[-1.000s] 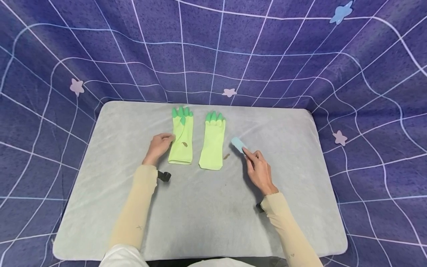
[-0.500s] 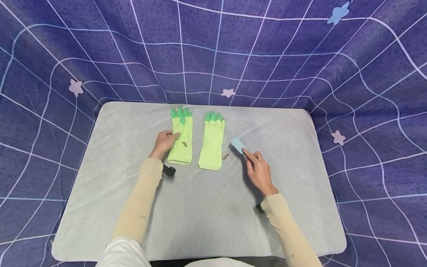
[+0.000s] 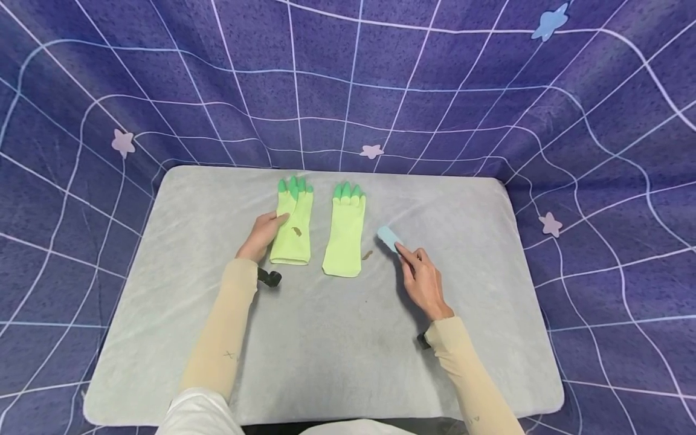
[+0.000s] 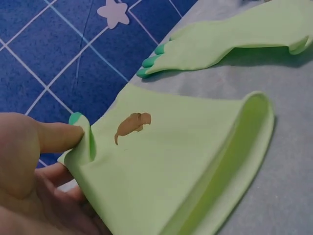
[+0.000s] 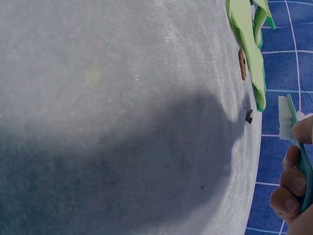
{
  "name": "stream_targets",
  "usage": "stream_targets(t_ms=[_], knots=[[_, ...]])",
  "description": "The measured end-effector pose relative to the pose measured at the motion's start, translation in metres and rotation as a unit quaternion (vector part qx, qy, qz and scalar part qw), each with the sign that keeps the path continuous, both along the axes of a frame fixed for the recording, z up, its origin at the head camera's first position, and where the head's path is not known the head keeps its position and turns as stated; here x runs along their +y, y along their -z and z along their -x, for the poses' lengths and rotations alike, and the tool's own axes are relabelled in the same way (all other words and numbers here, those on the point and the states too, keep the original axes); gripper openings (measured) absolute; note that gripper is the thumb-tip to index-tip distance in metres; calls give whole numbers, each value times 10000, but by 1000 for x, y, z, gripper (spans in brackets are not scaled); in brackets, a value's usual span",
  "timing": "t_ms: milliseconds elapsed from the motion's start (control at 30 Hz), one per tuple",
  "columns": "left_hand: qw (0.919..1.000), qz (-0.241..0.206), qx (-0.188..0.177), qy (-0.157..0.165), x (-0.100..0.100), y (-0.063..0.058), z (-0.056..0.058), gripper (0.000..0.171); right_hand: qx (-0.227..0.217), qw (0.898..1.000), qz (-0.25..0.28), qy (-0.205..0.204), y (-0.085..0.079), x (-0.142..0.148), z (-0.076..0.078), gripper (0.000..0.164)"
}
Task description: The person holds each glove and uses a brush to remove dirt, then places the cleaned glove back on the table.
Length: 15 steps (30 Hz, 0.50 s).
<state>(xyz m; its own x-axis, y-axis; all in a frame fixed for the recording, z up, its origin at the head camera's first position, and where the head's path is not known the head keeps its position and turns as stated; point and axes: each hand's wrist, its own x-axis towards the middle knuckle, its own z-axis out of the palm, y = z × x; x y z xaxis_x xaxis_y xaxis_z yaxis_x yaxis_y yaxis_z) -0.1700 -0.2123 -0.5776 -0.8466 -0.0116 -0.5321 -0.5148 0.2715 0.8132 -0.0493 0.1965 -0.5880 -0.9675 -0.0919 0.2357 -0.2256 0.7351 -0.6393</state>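
Two light green rubber gloves with darker green fingertips lie side by side in the head view. My left hand [image 3: 262, 234] pinches the side of the left glove [image 3: 292, 246] between thumb and fingers. In the left wrist view that edge is lifted, the cuff gapes, and a brown smear [image 4: 132, 126] shows on the glove. The right glove [image 3: 345, 235] lies flat, untouched. My right hand [image 3: 424, 281] grips a light blue brush [image 3: 388, 235] above the table, right of the gloves, index finger along its back. In the right wrist view its pale bristles [image 5: 284, 118] face the table side.
A brown scrap [image 3: 367, 255] lies on the grey cloth-covered table [image 3: 348, 350] beside the right glove. A small dark bit [image 5: 249, 116] lies near it in the right wrist view. A blue gridded curtain [image 3: 326, 96] with stars surrounds the table's back and sides.
My left hand has moved onto the left glove, taken hold of its side and drawn it slightly left. My right hand with the brush has stayed in place.
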Motion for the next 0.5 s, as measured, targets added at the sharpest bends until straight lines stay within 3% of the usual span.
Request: stream_targets(t_ms=[300,500], knots=[[9969,-720,86,290,-3,2,-8,65,79,9999,20,-62,-2,-3,1,39],[9878,-1556,5,0,-2,-4,-13,64,245,9996,89,-87,-5,-10,2,39]])
